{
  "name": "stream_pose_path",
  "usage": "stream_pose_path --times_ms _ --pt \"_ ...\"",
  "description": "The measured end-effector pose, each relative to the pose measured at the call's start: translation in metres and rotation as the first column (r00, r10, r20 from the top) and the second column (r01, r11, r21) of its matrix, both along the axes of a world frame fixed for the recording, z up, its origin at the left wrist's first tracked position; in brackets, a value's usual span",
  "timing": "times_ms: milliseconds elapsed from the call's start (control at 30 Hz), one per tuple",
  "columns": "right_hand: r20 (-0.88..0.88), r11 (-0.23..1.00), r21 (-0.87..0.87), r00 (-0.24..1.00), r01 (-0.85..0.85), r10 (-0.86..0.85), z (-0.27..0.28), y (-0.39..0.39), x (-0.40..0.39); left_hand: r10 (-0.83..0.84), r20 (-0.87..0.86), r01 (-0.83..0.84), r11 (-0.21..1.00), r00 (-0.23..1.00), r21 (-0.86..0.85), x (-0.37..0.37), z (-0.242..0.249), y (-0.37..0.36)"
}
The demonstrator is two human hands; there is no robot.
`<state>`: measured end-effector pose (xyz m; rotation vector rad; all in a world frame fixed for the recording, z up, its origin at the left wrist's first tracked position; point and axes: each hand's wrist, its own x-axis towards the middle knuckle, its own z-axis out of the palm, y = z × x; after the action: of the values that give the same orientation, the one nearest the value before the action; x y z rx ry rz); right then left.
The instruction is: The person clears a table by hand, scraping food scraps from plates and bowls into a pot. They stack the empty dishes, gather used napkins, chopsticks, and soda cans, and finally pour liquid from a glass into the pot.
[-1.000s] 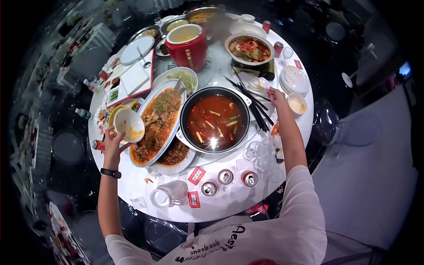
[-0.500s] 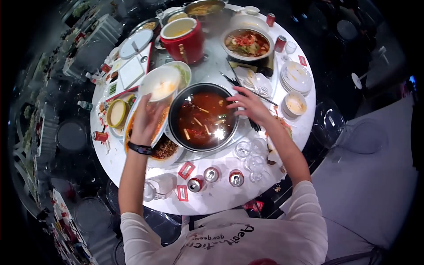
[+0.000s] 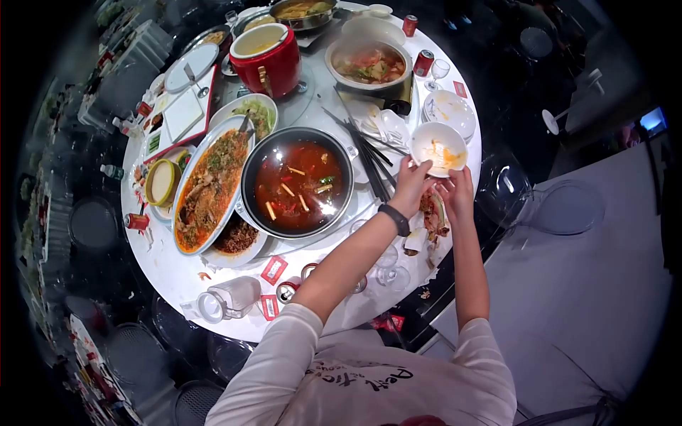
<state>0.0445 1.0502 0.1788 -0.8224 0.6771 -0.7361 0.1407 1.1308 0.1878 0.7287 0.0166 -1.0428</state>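
Note:
A white bowl [image 3: 439,150] with orange sauce smears inside is held at the right side of the table. My left hand [image 3: 413,186], with a dark band on its wrist, grips the bowl's near left edge, thumb at the rim. At its near right edge, the fingers of my right hand [image 3: 458,193] are closed on the same bowl; their undersides are hidden. Just beyond lies a stack of used white plates [image 3: 452,110]. To the left stands a large pot of red broth [image 3: 297,186], and several black chopsticks [image 3: 369,160] lie between it and the bowl.
An oval fish platter [image 3: 213,188] lies left of the pot, near a red bucket [image 3: 266,64]. A hot pot [image 3: 369,67] sits on a stove at the back. Stemmed glasses [image 3: 389,275], a glass pitcher [image 3: 231,297] and cans [image 3: 287,292] crowd the near edge.
My left hand has crossed from the left of the pot to the right side, and the bowl it held there has left that spot. My right hand has moved from the pot's rim to a bowl.

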Motion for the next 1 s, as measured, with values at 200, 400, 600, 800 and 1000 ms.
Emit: stream_pose_path --times_ms 200,400,600,800,1000 --pt "-0.163 0.993 0.027 0.981 0.116 -0.11 -0.079 -0.096 -0.016 -0.345 0.185 0.344 0.938 0.92 0.036 -0.032 0.007 0.043" --pt "-0.419 0.986 -0.138 0.896 0.094 -0.144 -0.142 -0.163 -0.011 -0.484 0.511 0.499 0.858 0.71 0.121 -0.033 0.071 0.234" --pt "-0.597 0.942 -0.208 0.728 0.264 -0.337 -0.2 -0.223 -0.036 -0.002 0.558 -0.183 0.943 0.83 0.276 -0.014 0.108 0.42" --pt "-0.553 0.954 -0.255 0.785 0.161 -0.28 -0.118 -0.133 -0.01 0.572 0.716 -0.908 0.353 0.401 0.227 0.032 0.115 0.586" --pt "-0.342 0.92 -0.391 0.93 -0.01 -0.135 -0.02 0.001 0.056 0.638 0.689 -0.939 0.245 0.343 0.24 0.145 0.02 0.745"
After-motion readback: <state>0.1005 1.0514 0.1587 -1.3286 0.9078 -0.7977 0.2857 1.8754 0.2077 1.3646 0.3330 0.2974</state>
